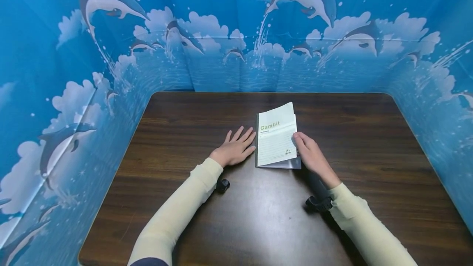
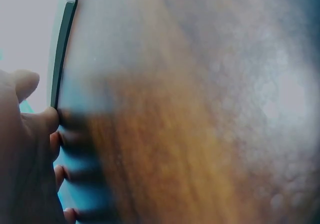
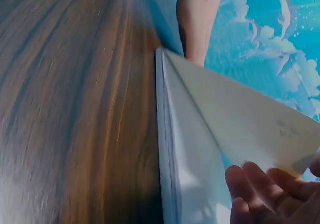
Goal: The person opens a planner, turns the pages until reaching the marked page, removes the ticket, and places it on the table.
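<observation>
A notebook [image 1: 276,138] with a pale cover printed "Gambit" and a dark spine lies on the table. My right hand [image 1: 310,151] pinches the right edge of its front cover, thumb on top. The right wrist view shows this cover [image 3: 240,109] raised at an angle over the white pages [image 3: 192,154], joined to them at the spine. My left hand [image 1: 236,147] lies palm down beside the spine, fingers spread and fingertips right at the notebook's left edge. Seen from the left wrist, that hand [image 2: 25,139] is partly cut off by the frame.
The dark wooden table [image 1: 184,122] has rounded far corners. A blue curtain [image 1: 218,69] with dolphins and clouds hangs behind it and along both sides. Black wrist cameras [image 1: 318,203] sit under the cream sleeves [image 1: 188,200].
</observation>
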Tool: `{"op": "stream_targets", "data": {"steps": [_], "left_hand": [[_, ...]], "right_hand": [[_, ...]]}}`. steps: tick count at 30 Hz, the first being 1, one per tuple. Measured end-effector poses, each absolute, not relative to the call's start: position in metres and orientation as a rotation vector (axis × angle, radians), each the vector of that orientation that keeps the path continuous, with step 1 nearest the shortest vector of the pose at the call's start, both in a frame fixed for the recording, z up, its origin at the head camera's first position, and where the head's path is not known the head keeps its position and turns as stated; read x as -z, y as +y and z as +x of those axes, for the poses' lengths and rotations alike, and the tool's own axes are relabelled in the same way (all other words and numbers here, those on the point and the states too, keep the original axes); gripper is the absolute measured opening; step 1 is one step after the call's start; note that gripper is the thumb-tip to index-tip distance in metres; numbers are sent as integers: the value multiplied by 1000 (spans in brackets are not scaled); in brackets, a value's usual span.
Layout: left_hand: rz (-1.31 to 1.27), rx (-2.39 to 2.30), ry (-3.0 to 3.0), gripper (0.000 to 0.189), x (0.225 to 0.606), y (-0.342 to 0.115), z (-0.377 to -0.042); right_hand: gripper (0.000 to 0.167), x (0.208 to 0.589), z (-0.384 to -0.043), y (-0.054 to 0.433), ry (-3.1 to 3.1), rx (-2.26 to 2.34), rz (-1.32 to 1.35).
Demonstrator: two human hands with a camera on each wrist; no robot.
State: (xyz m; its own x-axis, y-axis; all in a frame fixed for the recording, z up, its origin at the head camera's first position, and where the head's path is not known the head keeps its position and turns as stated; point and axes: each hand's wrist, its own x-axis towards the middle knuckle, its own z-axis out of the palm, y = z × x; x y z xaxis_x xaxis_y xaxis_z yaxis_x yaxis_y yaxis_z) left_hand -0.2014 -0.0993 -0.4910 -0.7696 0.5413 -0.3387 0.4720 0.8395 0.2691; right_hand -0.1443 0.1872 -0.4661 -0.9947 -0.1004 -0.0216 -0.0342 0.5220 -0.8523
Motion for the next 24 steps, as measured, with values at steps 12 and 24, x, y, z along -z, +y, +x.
{"op": "stream_targets", "data": {"steps": [12, 24], "left_hand": [[779, -249, 2624, 58, 493, -99, -203], [760, -247, 2627, 59, 492, -98, -203]], "right_hand": [[58, 458, -135, 152, 2540, 1650, -438], [76, 455, -127, 123, 2550, 1515, -595]]}}
